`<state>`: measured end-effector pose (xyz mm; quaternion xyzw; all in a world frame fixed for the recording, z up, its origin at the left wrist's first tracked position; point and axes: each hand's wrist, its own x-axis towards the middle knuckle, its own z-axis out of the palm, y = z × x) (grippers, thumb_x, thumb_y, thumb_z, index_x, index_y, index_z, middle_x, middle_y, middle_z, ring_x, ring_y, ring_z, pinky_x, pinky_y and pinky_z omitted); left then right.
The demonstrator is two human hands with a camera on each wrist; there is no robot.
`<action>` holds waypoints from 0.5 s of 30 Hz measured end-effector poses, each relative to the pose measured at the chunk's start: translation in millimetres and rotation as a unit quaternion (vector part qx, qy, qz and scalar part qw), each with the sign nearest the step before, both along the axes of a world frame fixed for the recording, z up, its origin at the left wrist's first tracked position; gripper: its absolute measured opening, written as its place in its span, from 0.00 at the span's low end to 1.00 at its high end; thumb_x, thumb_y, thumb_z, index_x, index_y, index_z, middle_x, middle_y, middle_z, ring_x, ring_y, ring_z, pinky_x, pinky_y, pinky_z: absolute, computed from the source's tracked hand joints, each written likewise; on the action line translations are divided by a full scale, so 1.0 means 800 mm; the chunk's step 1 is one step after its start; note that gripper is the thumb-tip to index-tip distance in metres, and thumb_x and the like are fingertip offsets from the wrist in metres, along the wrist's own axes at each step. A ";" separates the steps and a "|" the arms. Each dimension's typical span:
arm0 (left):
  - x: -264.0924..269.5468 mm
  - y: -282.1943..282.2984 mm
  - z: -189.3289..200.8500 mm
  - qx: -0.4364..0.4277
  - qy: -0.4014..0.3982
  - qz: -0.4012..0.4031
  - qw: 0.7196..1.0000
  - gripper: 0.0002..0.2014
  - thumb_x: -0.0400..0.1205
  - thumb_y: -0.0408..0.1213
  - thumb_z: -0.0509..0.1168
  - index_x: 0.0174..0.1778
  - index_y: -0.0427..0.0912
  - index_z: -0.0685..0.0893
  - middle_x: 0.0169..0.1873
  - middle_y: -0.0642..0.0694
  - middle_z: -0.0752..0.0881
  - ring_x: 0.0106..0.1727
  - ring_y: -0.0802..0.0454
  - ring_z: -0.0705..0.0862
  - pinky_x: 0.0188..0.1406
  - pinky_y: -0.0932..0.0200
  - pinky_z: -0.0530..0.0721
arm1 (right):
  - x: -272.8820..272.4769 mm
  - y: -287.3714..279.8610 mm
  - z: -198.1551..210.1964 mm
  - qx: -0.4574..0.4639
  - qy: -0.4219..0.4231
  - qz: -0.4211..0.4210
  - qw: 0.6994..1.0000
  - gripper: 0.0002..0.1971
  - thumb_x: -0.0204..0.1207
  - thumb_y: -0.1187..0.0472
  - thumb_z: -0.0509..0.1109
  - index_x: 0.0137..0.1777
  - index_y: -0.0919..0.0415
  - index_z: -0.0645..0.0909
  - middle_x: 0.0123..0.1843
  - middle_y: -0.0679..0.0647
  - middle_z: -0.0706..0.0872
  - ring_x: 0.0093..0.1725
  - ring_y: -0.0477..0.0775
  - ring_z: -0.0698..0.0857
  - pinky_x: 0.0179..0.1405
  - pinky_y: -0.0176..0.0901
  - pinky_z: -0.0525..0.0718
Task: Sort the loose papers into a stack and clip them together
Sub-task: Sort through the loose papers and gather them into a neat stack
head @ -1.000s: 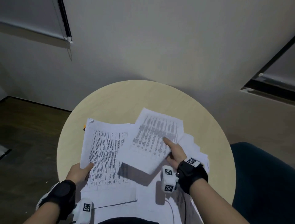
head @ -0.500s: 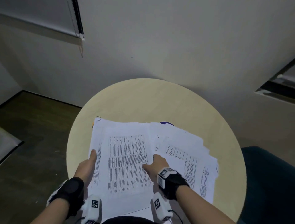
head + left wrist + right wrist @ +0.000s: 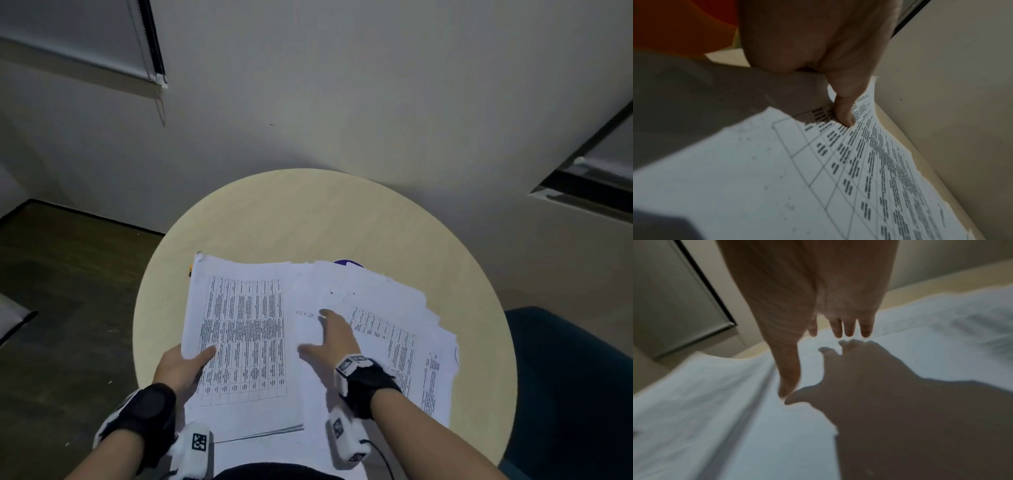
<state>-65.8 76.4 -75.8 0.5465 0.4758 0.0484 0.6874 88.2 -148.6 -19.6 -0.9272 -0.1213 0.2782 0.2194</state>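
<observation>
A stack of printed table sheets lies on the left half of the round table. My left hand grips its near left edge, thumb on top and the other fingers hidden underneath. To the right lies a fanned pile of loose papers. My right hand hovers flat over that pile with fingers spread and straight, holding nothing; its shadow falls on the white sheet. A small clip end peeks out at the left stack's far corner.
A purple object shows from under the far edge of the right pile. A small orange item sits at the left stack's far left edge. A dark teal chair stands to the right. The wall is just behind the table.
My right hand laid the printed sheet on the left stack, let go, and moved right over the loose pile. My left hand shifted its grip on the stack's left edge.
</observation>
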 end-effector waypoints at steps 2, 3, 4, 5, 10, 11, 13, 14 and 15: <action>-0.002 0.003 -0.003 0.002 0.007 -0.012 1.000 0.11 0.80 0.31 0.70 0.57 0.34 0.84 0.48 0.37 0.89 0.48 0.38 0.87 0.56 0.47 0.82 | 0.013 -0.044 -0.006 -0.103 -0.011 0.038 0.994 0.60 0.57 0.46 0.83 0.84 0.46 0.48 0.86 0.58 0.51 0.85 0.62 0.53 0.82 0.56 0.60; -0.003 0.004 -0.004 0.006 0.010 -0.021 1.000 0.10 0.79 0.32 0.70 0.56 0.33 0.84 0.48 0.37 0.89 0.48 0.38 0.87 0.57 0.46 0.82 | 0.020 -0.068 -0.006 -0.135 0.004 0.038 0.990 0.63 0.56 0.48 0.84 0.84 0.45 0.44 0.86 0.57 0.46 0.85 0.63 0.50 0.83 0.58 0.58; -0.004 0.007 -0.006 0.010 0.017 -0.028 0.999 0.11 0.79 0.32 0.71 0.55 0.33 0.84 0.48 0.37 0.89 0.50 0.36 0.87 0.59 0.43 0.82 | 0.028 -0.091 -0.007 -0.151 0.018 0.036 0.988 0.64 0.55 0.49 0.85 0.84 0.45 0.43 0.86 0.57 0.45 0.85 0.63 0.50 0.82 0.58 0.60; -0.004 0.009 -0.007 0.011 0.023 -0.032 0.999 0.11 0.78 0.32 0.71 0.55 0.33 0.84 0.49 0.36 0.89 0.52 0.35 0.87 0.61 0.40 0.82 | 0.033 -0.110 -0.005 -0.155 0.027 0.041 0.987 0.65 0.54 0.50 0.85 0.85 0.46 0.43 0.85 0.57 0.48 0.84 0.62 0.54 0.79 0.56 0.65; -0.002 0.009 -0.010 0.013 0.026 -0.037 0.999 0.14 0.79 0.31 0.71 0.59 0.31 0.83 0.50 0.35 0.89 0.52 0.35 0.88 0.62 0.37 0.82 | 0.027 -0.126 -0.013 -0.184 -0.007 0.048 0.982 0.59 0.47 0.48 0.82 0.77 0.40 0.51 0.64 0.54 0.75 0.64 0.61 0.76 0.54 0.52 0.82; -0.002 0.008 -0.011 0.014 0.024 -0.038 0.999 0.15 0.79 0.31 0.70 0.60 0.30 0.82 0.51 0.35 0.89 0.53 0.34 0.88 0.63 0.38 0.81 | 0.021 -0.125 -0.019 -0.156 0.007 0.021 0.988 0.54 0.48 0.50 0.81 0.73 0.38 0.53 0.58 0.54 0.78 0.56 0.60 0.80 0.46 0.49 0.83; -0.003 0.007 -0.010 0.024 0.023 -0.036 0.999 0.14 0.80 0.29 0.69 0.61 0.30 0.82 0.52 0.34 0.88 0.53 0.34 0.87 0.61 0.42 0.81 | 0.012 -0.126 -0.025 -0.058 0.041 -0.032 0.997 0.36 0.58 0.56 0.79 0.64 0.42 0.65 0.49 0.53 0.82 0.43 0.56 0.84 0.35 0.43 0.82; -0.003 0.006 -0.009 0.031 0.024 -0.038 0.998 0.14 0.80 0.30 0.69 0.61 0.31 0.81 0.52 0.34 0.88 0.53 0.35 0.87 0.60 0.43 0.81 | 0.012 -0.126 -0.021 -0.003 0.044 -0.067 0.997 0.24 0.63 0.59 0.78 0.58 0.48 0.73 0.44 0.53 0.84 0.40 0.56 0.84 0.34 0.42 0.81; -0.003 0.006 -0.007 0.037 0.025 -0.043 0.998 0.14 0.80 0.30 0.69 0.61 0.31 0.81 0.52 0.34 0.88 0.53 0.36 0.86 0.59 0.44 0.81 | 0.015 -0.128 -0.014 0.038 0.031 -0.112 0.992 0.14 0.67 0.62 0.77 0.50 0.53 0.79 0.38 0.53 0.84 0.39 0.57 0.84 0.34 0.42 0.81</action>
